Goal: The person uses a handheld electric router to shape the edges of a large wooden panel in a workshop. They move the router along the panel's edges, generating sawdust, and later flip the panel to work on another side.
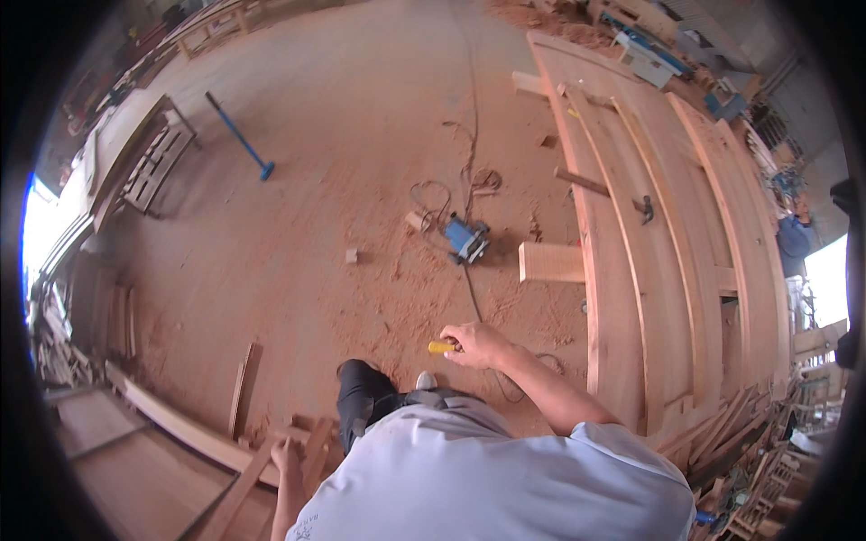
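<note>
My right hand [475, 346] is held out in front of my body above the floor, its fingers closed around a small tool with a yellow handle [439, 347]. The handle sticks out to the left; the rest is hidden in my fingers, so its kind does not show. Low on the left, my left hand [287, 454] is down beside several wooden boards [316, 449], fingers curled. Whether it grips a board or just touches one, I cannot make out. Ahead of my right hand, a blue power tool [466, 240], like a router, sits on the dusty floor.
Long planks [622, 261] lie on supports at the right, with a claw hammer [644, 209] on top. A power cord [471, 108] crosses the floor. A blue long-handled tool [239, 137] and a small wood block [352, 256] are further left. Panels [117, 460] fill the lower left.
</note>
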The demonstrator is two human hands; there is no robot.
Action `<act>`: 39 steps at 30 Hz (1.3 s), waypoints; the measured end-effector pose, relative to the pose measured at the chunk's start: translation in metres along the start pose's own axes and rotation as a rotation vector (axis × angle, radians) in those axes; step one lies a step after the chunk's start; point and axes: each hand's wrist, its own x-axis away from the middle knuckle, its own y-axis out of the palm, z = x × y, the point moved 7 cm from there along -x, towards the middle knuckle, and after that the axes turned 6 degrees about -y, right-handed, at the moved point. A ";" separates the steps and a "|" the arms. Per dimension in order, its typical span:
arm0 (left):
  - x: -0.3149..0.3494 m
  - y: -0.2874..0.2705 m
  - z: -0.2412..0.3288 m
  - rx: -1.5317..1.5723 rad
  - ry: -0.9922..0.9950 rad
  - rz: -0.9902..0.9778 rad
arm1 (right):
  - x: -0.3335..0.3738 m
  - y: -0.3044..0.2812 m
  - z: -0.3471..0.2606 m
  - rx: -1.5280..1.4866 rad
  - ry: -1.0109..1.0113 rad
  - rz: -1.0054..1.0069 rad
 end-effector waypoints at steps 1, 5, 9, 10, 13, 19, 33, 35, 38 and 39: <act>-0.024 -0.022 -0.001 0.005 0.167 -0.073 | -0.030 -0.020 -0.011 0.010 -0.017 -0.018; -0.102 0.035 0.044 -0.247 -0.136 -0.130 | -0.143 -0.080 0.022 0.148 0.100 0.060; -0.219 0.138 0.188 -0.466 -0.071 -0.326 | -0.255 -0.114 0.040 0.094 0.242 0.168; -0.254 0.157 0.236 -0.508 -0.029 -0.368 | -0.282 -0.118 0.045 0.074 0.268 0.198; -0.380 0.202 0.421 -0.623 0.102 -0.427 | -0.361 -0.111 0.057 0.172 0.402 0.221; -0.523 0.331 0.877 -0.428 0.299 -0.250 | -0.491 -0.226 0.001 -0.223 0.429 0.361; -0.540 0.794 1.075 -0.761 0.299 -0.789 | -0.659 -0.452 0.273 -0.112 0.809 0.485; -0.462 0.837 1.104 -0.894 0.409 -0.875 | -0.685 -0.521 0.299 -0.160 0.832 0.526; -0.464 0.900 1.192 -1.013 0.557 -0.842 | -0.742 -0.606 0.333 -0.207 0.790 0.558; -0.504 0.921 1.219 -1.012 0.585 -0.757 | -0.758 -0.631 0.345 -0.206 0.774 0.562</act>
